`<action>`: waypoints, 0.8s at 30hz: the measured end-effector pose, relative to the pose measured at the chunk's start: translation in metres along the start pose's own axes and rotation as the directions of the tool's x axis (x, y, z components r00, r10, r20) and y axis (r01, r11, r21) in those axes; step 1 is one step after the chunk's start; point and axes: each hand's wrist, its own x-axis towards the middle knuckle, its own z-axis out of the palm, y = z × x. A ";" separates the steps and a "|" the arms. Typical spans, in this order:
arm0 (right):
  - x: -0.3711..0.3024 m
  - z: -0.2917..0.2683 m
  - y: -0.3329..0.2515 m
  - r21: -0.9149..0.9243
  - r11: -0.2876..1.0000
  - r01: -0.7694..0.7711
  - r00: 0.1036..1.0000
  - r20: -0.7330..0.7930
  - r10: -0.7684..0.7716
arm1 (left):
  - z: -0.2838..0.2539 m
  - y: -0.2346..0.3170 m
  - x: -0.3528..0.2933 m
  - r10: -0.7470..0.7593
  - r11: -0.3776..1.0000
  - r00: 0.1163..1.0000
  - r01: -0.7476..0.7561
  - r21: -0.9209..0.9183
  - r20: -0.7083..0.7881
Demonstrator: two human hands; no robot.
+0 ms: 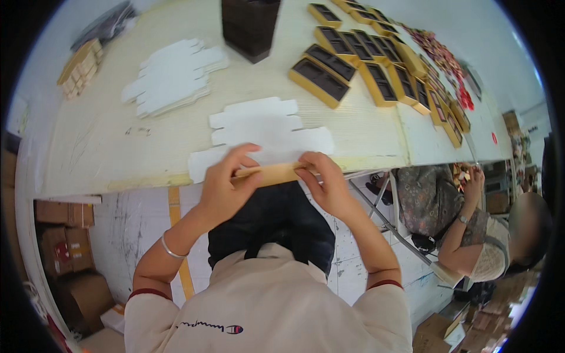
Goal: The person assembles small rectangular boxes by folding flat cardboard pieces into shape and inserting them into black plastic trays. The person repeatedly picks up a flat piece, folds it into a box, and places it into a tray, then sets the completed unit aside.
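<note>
Between my two hands, at the table's near edge, is a narrow gold cardboard piece [273, 174], held level. My left hand [235, 170] pinches its left end with thumb and fingers. At the right end my right hand [321, 179] grips it the same way. Just beyond my hands lies a flat white box blank [256, 123] with notched flaps, partly hidden by my fingers. Farther left rests a stack of similar white blanks [173, 76]. Whether the gold piece is folded or flat underneath, I cannot tell.
Gold boxes with dark inserts [321, 82] crowd the table's right side. A dark brown container [250, 29] stands at the back. Wooden-coloured pieces [81, 67] lie far left. To the right, a co-worker [477, 235] sits by the table. Cardboard boxes [65, 241] are stored below left.
</note>
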 end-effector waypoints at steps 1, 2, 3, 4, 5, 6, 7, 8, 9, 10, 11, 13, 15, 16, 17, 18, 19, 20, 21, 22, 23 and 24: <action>0.002 0.003 0.005 0.094 0.992 -0.082 0.995 -0.041 0.086 | 0.001 0.001 0.009 -0.119 0.987 0.993 0.117 -0.109 -0.017; 0.003 0.000 0.003 -0.075 0.996 0.047 0.996 -0.069 -0.052 | -0.003 -0.002 0.013 -0.075 0.997 0.997 0.074 0.022 0.019; 0.006 -0.004 0.000 -0.242 0.955 0.172 0.978 -0.071 -0.194 | -0.002 0.000 0.019 0.100 0.975 0.995 -0.094 0.203 -0.017; 0.006 -0.004 -0.002 -0.394 0.873 0.287 0.943 -0.045 -0.330 | -0.003 -0.004 0.020 0.208 0.897 0.978 -0.190 0.398 0.000; 0.007 -0.002 -0.001 -0.418 0.853 0.312 0.939 0.002 -0.343 | -0.002 -0.006 0.019 0.304 0.772 0.952 -0.269 0.576 0.036; 0.007 0.000 0.000 -0.439 0.832 0.340 0.933 0.050 -0.355 | 0.000 -0.006 0.019 0.282 0.782 0.959 -0.253 0.570 0.039; 0.006 0.004 0.001 -0.453 0.813 0.366 0.927 0.098 -0.363 | -0.001 -0.006 0.016 0.253 0.792 0.966 -0.234 0.564 0.045; 0.007 0.005 0.002 -0.416 0.837 0.355 0.932 0.084 -0.354 | -0.001 -0.006 0.013 0.224 0.802 0.973 -0.213 0.558 0.050; 0.010 0.006 0.003 -0.377 0.860 0.344 0.936 0.071 -0.344 | -0.003 -0.008 0.014 0.203 0.843 0.977 -0.205 0.497 0.058; 0.012 0.007 0.003 -0.333 0.881 0.336 0.940 0.062 -0.335 | -0.008 -0.010 0.015 0.180 0.880 0.982 -0.189 0.436 0.063; 0.013 0.006 0.002 -0.272 0.910 0.314 0.949 0.085 -0.302 | -0.011 -0.012 0.014 0.158 0.912 0.985 -0.172 0.372 0.068; 0.013 0.002 0.000 -0.149 0.955 0.256 0.962 0.137 -0.236 | -0.013 -0.005 0.009 0.107 0.949 0.994 -0.111 0.296 0.032; 0.017 0.005 -0.006 -0.157 0.965 0.211 0.971 0.147 -0.189 | -0.015 0.002 0.007 -0.053 0.983 0.998 0.045 0.178 0.036; 0.020 0.006 -0.009 -0.167 0.967 0.191 0.974 0.153 -0.166 | -0.018 0.005 0.009 -0.177 0.981 0.982 0.170 0.098 0.065; 0.023 0.006 -0.011 -0.235 0.939 0.252 0.966 0.123 -0.229 | -0.020 0.007 0.010 -0.294 0.956 0.950 0.294 0.020 0.102; 0.027 0.007 -0.013 -0.303 0.902 0.309 0.951 0.096 -0.293 | -0.020 0.008 0.012 -0.321 0.946 0.943 0.315 0.074 0.086; 0.030 0.007 -0.013 -0.376 0.855 0.359 0.931 0.073 -0.359 | -0.019 0.009 0.014 -0.342 0.935 0.937 0.332 0.125 0.070; 0.031 0.007 -0.011 -0.365 0.852 0.375 0.926 0.115 -0.359 | -0.019 0.010 0.016 -0.363 0.921 0.930 0.350 0.174 0.053; 0.031 0.008 -0.008 -0.354 0.850 0.391 0.920 0.156 -0.359 | -0.017 0.006 0.015 -0.123 0.919 0.992 0.123 0.375 -0.023; 0.029 0.009 -0.005 -0.344 0.849 0.401 0.915 0.195 -0.354 | -0.014 0.000 0.014 0.133 0.817 0.990 -0.088 0.570 -0.038; 0.027 0.011 -0.002 -0.335 0.849 0.409 0.912 0.190 -0.364 | -0.013 -0.003 0.013 0.378 0.626 0.926 -0.260 0.735 0.006; 0.023 0.014 0.000 -0.326 0.849 0.416 0.909 0.185 -0.374 | -0.013 -0.002 0.009 0.395 0.618 0.918 -0.290 0.730 0.031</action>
